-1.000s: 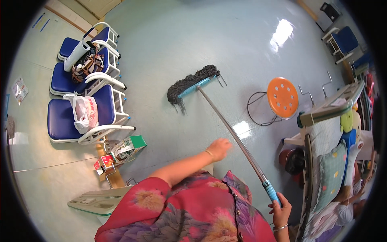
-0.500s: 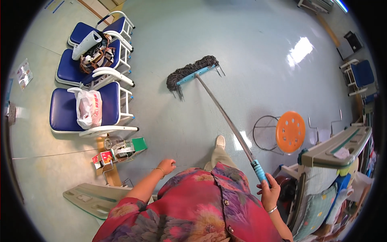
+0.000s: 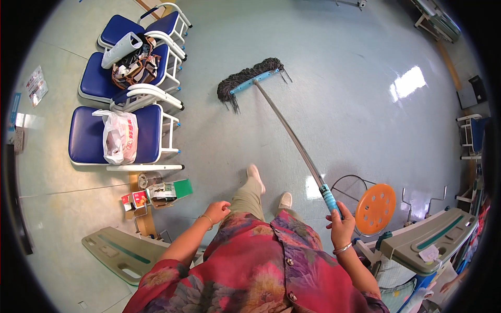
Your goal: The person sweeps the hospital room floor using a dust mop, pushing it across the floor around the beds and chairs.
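Observation:
My right hand (image 3: 342, 225) grips the blue grip of a long steel mop handle (image 3: 292, 133). The mop head (image 3: 245, 81), dark shaggy strands on a light blue plate, lies on the floor (image 3: 323, 78) ahead of me. My left hand (image 3: 219, 211) hangs beside my left thigh, loosely curled with fingers slightly apart and holding nothing. An orange round stool (image 3: 374, 206) with a wire base stands just right of my right hand. My feet, in cream shoes (image 3: 285, 200), are below the handle's left side.
Blue chairs (image 3: 86, 135) line the left, holding a plastic bag (image 3: 119, 138) and patterned bag (image 3: 135, 68). Boxes (image 3: 136, 203) sit below them. Bed end boards (image 3: 120, 253) flank me, the right one (image 3: 428, 240) beside cranks (image 3: 409, 201). Another chair (image 3: 475, 136) stands at far right.
The mop head shows higher in view; stool and right bed end have slid downward. My left hand has dropped back from near the handle to my side. My legs have come into view.

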Motion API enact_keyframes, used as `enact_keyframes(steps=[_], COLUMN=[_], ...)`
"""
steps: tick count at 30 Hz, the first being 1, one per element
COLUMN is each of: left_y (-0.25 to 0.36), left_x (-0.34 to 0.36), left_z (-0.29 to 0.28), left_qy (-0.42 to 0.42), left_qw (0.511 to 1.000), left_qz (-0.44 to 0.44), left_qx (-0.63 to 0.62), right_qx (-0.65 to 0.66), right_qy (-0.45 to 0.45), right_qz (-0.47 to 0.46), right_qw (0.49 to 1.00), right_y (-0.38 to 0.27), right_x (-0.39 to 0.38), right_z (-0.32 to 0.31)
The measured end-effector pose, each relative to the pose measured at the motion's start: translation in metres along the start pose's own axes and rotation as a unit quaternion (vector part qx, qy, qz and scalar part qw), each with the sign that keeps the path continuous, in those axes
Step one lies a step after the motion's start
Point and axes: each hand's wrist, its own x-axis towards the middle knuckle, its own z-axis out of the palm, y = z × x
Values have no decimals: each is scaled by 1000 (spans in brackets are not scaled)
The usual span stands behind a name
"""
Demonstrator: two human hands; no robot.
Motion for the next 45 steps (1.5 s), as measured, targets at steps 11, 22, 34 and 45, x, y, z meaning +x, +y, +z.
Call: enact_keyframes(steps=[11,22,34,45], left_y=[-28,-37,-38,-85], left_x=[99,196,253,353], left_z=[-85,-255,-344,-435], left_qy=[-34,95,63,-8], left_qw=[998,995,996,997], left_qz=[-9,-15,-42,-65], left_qx=[52,-31,-49,40], right_qx=[-17,58,153,171], right_qy=[-20,-44,-129,-174], right_qz=[1,21,90,92], right_qw=[1000,997,976,966], right_y=[-65,-182,-278,-375], right_x=[101,209,285,411], right_z=[100,263,414,553])
